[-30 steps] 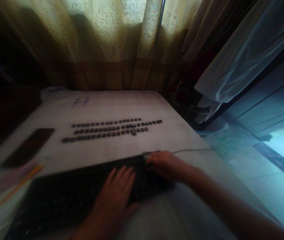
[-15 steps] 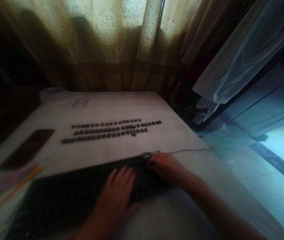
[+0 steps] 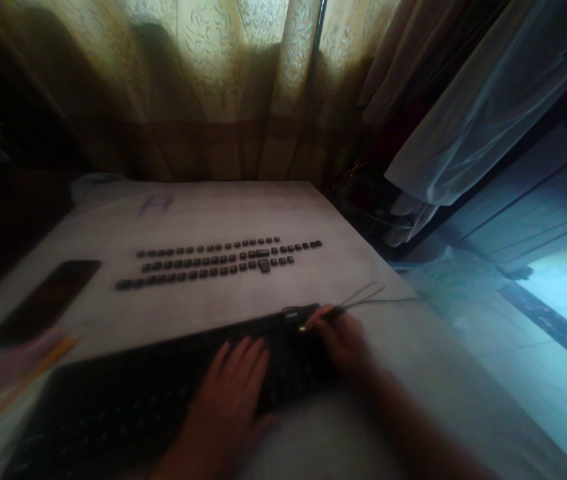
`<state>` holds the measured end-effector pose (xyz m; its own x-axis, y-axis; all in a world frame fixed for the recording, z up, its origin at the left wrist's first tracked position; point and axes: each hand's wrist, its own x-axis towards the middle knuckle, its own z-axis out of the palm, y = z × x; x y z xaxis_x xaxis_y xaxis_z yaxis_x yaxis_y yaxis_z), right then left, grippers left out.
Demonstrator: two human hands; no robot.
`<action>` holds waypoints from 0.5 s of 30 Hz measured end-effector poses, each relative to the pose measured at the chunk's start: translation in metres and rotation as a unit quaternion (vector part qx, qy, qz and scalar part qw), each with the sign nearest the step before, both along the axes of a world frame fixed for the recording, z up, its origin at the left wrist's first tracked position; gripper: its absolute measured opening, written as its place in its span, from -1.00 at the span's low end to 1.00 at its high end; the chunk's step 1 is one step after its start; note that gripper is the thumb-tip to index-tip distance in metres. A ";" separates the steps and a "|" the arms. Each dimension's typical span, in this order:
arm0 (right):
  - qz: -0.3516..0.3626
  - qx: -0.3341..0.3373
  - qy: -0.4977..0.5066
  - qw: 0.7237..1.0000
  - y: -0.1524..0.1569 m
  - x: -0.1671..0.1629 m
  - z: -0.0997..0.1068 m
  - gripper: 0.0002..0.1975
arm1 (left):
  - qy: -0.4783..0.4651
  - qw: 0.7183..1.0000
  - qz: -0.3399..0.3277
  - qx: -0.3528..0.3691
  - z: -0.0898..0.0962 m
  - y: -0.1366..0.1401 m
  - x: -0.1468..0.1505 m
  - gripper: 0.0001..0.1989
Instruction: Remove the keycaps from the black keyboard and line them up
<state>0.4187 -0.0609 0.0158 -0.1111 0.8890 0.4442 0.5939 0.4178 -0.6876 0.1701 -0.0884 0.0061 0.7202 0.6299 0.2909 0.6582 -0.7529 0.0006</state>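
Observation:
A black keyboard lies slantwise across the near part of the table, much of its key area too dark to make out. My left hand rests flat on its middle, fingers stretched out. At the upper right end of the keyboard, my right hand is closed around a slim dark tool. That tool has a bright tip over the keys and two thin wire-like prongs pointing away to the right; its exact kind is unclear. Beyond the keyboard, several loose black keycaps sit in three rows.
On the left of the pale table lies a dark smartphone. Nearer, an orange pencil-like stick and a blurred pink item lie beside the keyboard. A cable crosses to the right edge. Curtains hang behind.
My right hand has turned and shifted slightly right, bringing the slim tool's bright tip and prongs into view. My left hand stays flat on the keyboard. The view has shifted slightly.

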 end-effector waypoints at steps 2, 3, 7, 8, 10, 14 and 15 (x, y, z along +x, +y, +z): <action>0.012 -0.002 0.003 1.000 0.001 -0.002 0.004 -0.82 | 0.004 1.000 0.001 -0.002 0.001 0.000 -0.001 -0.37; 0.022 -0.002 0.004 1.000 0.001 -0.004 0.006 -0.82 | 0.004 1.000 0.001 -0.005 0.002 0.000 -0.001 -0.37; 0.056 -0.002 0.023 0.998 -0.005 -0.016 0.016 -0.83 | -0.029 0.999 -0.009 -0.024 0.010 0.000 -0.003 -0.35; 0.062 -0.006 0.026 0.998 -0.008 -0.020 0.018 -0.84 | -0.047 0.998 -0.007 -0.032 0.013 0.000 -0.003 -0.37; 0.069 -0.010 0.034 0.997 -0.014 -0.029 0.021 -0.86 | -0.095 0.994 0.005 -0.052 0.016 0.000 -0.004 -0.43; 0.100 0.005 0.052 0.994 -0.025 -0.046 0.022 -0.87 | -0.194 0.975 0.040 -0.100 0.020 0.001 -0.004 -0.58; 0.108 0.012 0.057 0.992 -0.027 -0.049 0.022 -0.87 | -0.210 0.970 0.046 -0.112 0.021 0.002 -0.004 -0.60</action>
